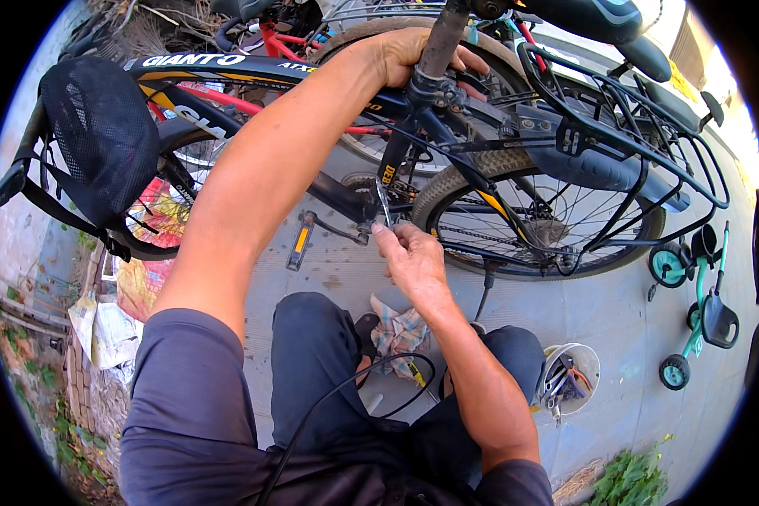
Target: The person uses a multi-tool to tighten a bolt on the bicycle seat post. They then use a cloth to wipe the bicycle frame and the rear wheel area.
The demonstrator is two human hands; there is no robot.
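Note:
A black bicycle [337, 190] with yellow and white markings stands across the view before me. My left hand [403, 57] reaches over its frame and curls behind the seat post [441, 44], fingertips showing on the far side. Low down, by the crank area, my right hand [415, 260] pinches a slim silver metal tool [383, 202] pointing up; its exact kind is unclear. The tool's tip lies near the bottom of the seat tube [394, 158]. A crank arm with a pedal [299, 244] extends left of it. The rear wheel [552, 221] is to the right.
A white bucket of hand tools [584, 358] stands beside my right knee. A checked cloth [396, 327] lies between my feet. A teal child's tricycle [698, 316] is at the right. The black rear rack [628, 152] juts right; a mesh-covered basket [99, 126] hangs left. Other bicycles stand behind.

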